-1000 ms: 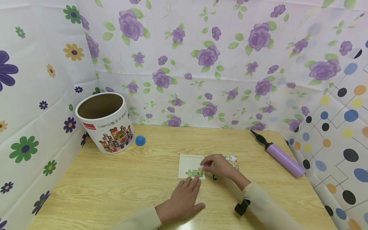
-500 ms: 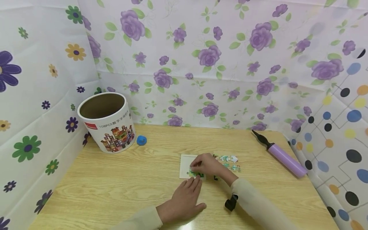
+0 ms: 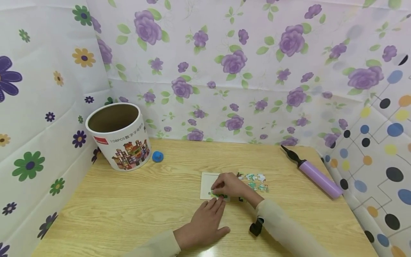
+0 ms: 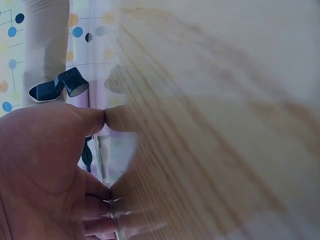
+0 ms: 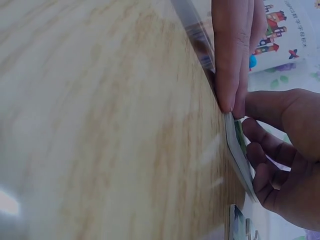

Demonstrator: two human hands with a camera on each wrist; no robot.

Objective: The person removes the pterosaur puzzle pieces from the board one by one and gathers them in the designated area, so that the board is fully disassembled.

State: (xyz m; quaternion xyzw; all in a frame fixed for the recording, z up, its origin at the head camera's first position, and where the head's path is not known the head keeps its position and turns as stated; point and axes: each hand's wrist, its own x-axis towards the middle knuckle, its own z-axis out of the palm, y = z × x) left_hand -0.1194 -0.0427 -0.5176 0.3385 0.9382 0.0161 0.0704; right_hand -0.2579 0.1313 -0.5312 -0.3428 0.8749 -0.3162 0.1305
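While the left hand lies flat on the table, straight fingertips touching the near edge of the white puzzle board, the right hand curls over it, pinching a green puzzle piece down by its fingertips.

Looks to me like a makeshift tabletop booth, set up indoors rather than a lived-in room. A small wood-grain table sits boxed in on three sides by hung plastic sheeting: purple roses behind, mixed flowers on the left, coloured dots on the right. I see creases in the sheets. Props are toy-like: a printed puzzle tub, a purple hand pump, a small blue ball.
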